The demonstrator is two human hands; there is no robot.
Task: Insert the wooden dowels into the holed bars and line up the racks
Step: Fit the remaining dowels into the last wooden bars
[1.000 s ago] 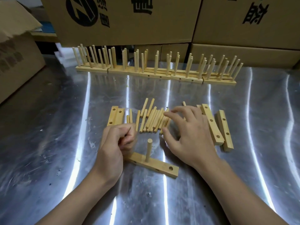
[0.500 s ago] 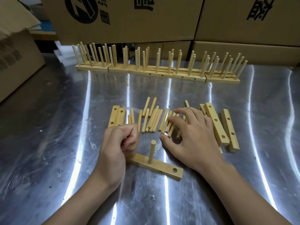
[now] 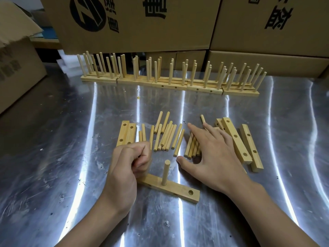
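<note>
Since the dowels are light, stiff and roll, pinch one mid-length — right hand spread on them, left hand clenched, contents unclear.

small workshop or packing area. steel-topped table, scuffed and glaring under overhead light. printed cardboard cartons stacked along its back edge, another open box at left. finished racks in a row, loose dowels, holed bars awaiting assembly.

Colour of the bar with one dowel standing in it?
The bar is pale yellowish bare wood, like its dowel; head view.
</note>
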